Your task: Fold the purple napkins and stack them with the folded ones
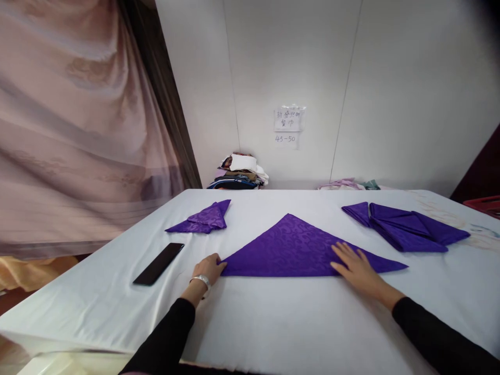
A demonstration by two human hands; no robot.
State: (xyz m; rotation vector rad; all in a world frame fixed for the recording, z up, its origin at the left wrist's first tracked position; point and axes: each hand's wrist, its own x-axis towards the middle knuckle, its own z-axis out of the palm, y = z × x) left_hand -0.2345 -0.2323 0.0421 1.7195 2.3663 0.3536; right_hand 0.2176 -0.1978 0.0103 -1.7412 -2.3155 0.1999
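A purple patterned napkin (281, 250) lies on the white-covered table, folded into a wide triangle with its peak pointing away from me. At the triangle's left corner, my left hand (208, 269) has its fingers closed on the cloth; a silver bracelet circles that wrist. My right hand (357, 268) lies flat on the napkin's right part, fingers spread and nothing gripped. Several folded purple napkins (406, 226) rest beyond it at the right. Further left sits another folded purple napkin (209, 217).
A black phone (159, 264) lies left of my left hand on the white tablecloth (289, 317). Behind the table are a pile of cloths (240, 172) and a wall with handwritten paper signs (289, 120). A pink curtain (78, 114) hangs at the left.
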